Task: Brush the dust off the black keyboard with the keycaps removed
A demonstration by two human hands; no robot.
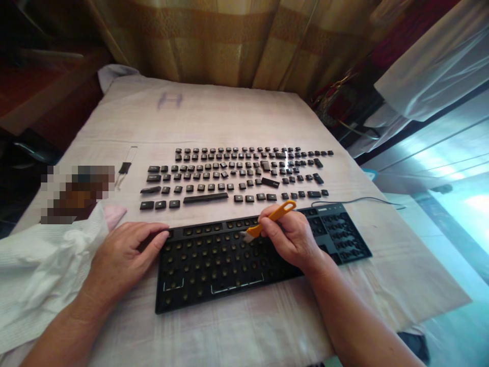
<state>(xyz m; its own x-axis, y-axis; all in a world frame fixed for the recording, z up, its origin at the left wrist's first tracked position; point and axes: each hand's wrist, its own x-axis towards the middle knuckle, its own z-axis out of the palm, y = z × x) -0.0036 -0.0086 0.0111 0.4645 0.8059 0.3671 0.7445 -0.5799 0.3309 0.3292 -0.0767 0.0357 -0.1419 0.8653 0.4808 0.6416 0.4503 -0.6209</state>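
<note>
Orange brush (269,220) gripped in the right hand (292,237), fingers closed round its handle, pale bristles down on the upper key rows of the stripped black keyboard (229,265), about mid-width. Left hand (126,255) laid flat and loosely open on the keyboard's upper left corner, holding nothing, fingertips touching the frame. Beyond the keyboard's far edge, removed keycaps (237,173) set out in rows, apart from it. Further beyond and left of the keyboard, a small wire tool (125,167). Left of the keyboard, just beside the left hand, a crumpled white cloth (42,275). From the keyboard's far right corner, a thin cable (359,200) trailing right across the cloth-covered table (214,117).
</note>
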